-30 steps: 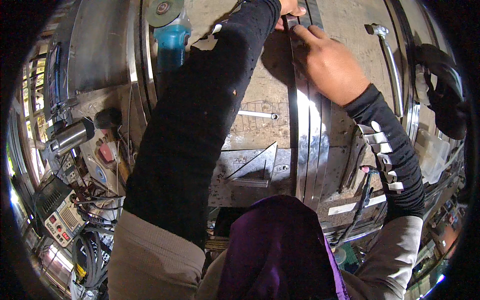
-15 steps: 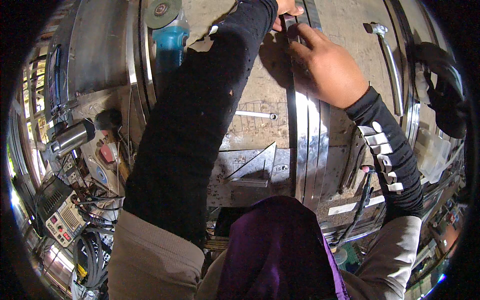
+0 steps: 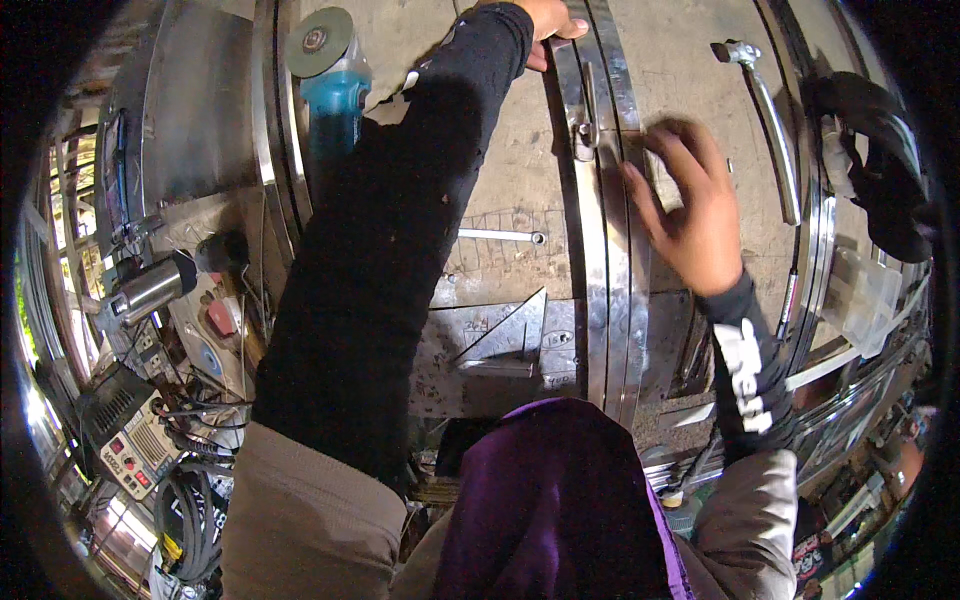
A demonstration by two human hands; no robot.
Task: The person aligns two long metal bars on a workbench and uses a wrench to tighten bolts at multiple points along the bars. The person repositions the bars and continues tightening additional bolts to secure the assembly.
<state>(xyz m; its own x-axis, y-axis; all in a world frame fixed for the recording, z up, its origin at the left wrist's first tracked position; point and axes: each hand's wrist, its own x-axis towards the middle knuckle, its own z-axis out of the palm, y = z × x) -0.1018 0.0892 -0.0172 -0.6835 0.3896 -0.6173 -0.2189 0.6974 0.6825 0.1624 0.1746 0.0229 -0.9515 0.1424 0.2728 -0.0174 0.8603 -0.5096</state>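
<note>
Long shiny steel strips (image 3: 612, 250) lie side by side down the middle of a worn workbench (image 3: 500, 270). My left hand (image 3: 553, 20) reaches far forward and grips the top end of the strips; the black sleeve hides most of the hand. My right hand (image 3: 690, 205) hovers over the strips' right edge, fingers spread and blurred, holding nothing. A small metal clamp or bracket (image 3: 585, 125) sits on the strips between the two hands.
A teal angle grinder (image 3: 335, 75) lies at the upper left. A wrench (image 3: 500, 236) and a metal set square (image 3: 510, 335) rest on the bench. A chrome handle (image 3: 765, 110) lies right. A welding machine (image 3: 130, 450) and cables sit lower left.
My right hand has lifted off the upper part of the strips and drawn back toward me, fingers now spread. My left hand stays at the top end.
</note>
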